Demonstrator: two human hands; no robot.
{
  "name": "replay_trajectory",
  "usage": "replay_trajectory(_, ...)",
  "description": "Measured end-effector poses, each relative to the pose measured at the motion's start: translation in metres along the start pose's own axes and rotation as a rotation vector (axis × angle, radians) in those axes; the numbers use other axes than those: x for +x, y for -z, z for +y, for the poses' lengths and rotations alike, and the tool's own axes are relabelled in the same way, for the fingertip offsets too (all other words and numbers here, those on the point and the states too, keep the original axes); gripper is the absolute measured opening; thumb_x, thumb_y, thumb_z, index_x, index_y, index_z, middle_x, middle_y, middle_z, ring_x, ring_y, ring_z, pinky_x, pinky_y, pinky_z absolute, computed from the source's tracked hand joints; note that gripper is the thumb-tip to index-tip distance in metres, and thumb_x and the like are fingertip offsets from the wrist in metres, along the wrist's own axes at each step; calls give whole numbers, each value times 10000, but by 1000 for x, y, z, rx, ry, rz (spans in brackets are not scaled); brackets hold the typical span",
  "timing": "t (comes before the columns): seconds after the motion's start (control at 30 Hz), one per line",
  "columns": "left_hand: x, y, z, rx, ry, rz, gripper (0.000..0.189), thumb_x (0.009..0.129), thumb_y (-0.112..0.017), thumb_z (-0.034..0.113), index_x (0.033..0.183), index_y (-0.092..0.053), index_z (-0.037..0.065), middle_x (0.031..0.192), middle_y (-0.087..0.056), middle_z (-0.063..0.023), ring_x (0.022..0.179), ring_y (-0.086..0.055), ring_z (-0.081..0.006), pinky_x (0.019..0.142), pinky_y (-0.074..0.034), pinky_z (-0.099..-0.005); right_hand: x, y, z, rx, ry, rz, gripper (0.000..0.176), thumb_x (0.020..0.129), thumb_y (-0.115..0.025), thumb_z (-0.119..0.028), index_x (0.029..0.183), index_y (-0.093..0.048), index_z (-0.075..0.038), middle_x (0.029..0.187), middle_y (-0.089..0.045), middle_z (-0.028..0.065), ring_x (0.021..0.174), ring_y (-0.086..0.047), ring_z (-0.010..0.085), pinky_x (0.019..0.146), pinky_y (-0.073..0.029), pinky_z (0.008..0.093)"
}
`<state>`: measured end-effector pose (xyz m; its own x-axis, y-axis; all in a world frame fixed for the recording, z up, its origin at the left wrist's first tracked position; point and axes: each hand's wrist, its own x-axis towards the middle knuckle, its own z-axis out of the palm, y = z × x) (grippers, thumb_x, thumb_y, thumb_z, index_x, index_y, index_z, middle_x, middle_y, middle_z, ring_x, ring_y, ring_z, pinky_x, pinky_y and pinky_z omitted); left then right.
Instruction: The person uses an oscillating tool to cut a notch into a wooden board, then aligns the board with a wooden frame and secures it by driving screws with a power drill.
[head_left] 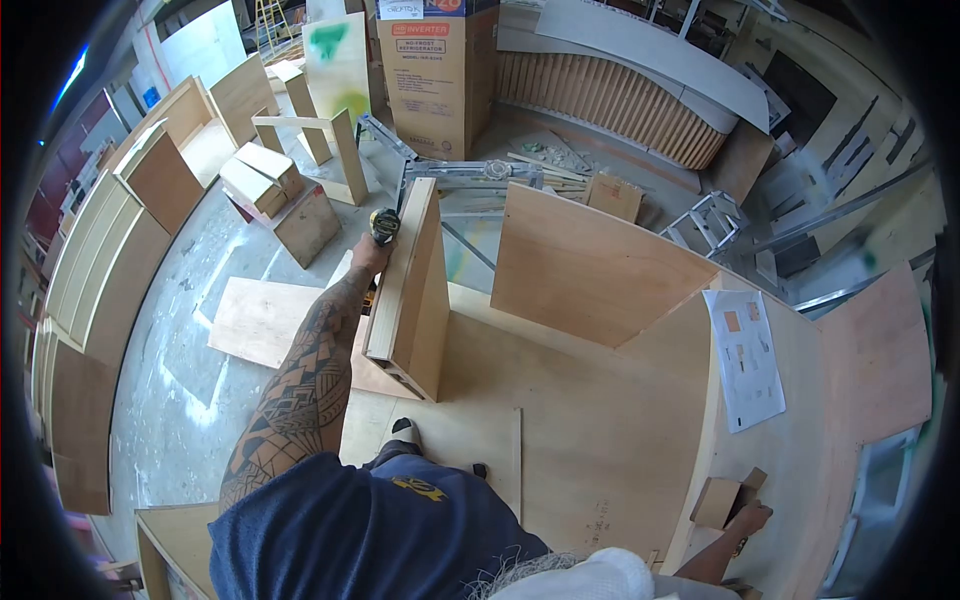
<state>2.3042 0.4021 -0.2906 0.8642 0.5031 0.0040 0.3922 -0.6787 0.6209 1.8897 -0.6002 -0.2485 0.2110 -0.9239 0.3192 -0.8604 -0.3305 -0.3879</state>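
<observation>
My left hand (372,254) is closed round a yellow-and-black cordless drill (384,226), held against the near side of an upright wooden panel frame (408,280). Part of the drill is hidden behind my forearm and the frame. Far to the right, my right hand (748,520) is at a small open cardboard box (714,503) with a raised flap. Its fingers reach in at the box's edge and are mostly hidden. That box sits on a long plywood surface (790,460), below a printed sheet (745,360) with pictures.
A plywood panel (590,265) stands upright beyond the frame. Wooden cabinets (90,270) line the left. Boxes (262,180) sit on a wooden block, and a tall refrigerator carton (436,90) stands behind. A step ladder (708,225) is at the right.
</observation>
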Motion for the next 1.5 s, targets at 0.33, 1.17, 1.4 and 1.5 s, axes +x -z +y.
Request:
replay_trajectory(0.33,19,-15,-26,-236,-131,-137,612,850,-792,483,1171,-655,-21,1125,-732,-280,1113,-694,-457,935,-549,-493,-8,27,-48,198,-83,315,322,973,-542,-274,1125,-632,-6,1023,-740,236,932,-727,434,842,-582,528)
replay_trajectory(1.17,14,-23,-37,-566,-209,-341,624,873,-768,369,1296,-529,-22,1149,-709,-316,1104,-691,-478,926,-553,-497,-770,-19,-564,980,697,-992,127,1037,-632,-106,1083,-596,7,928,-748,117,834,-739,182,772,-602,332)
replay_trajectory(1.4,12,-3,-55,-623,-189,-296,567,870,-803,391,1246,-608,13,1153,-714,-287,1109,-692,-448,919,-541,-493,-776,2,-565,793,959,-812,222,1027,-648,-252,1067,-656,-33,935,-740,190,886,-730,373,784,-562,467)
replay_trajectory(1.5,3,21,-84,-566,-377,-188,450,929,-764,346,1221,-650,23,1090,-731,-232,998,-714,-383,853,-550,-462,-775,-2,-564,728,957,-809,285,1043,-626,-320,1062,-663,-38,937,-738,196,893,-727,388,785,-560,479)
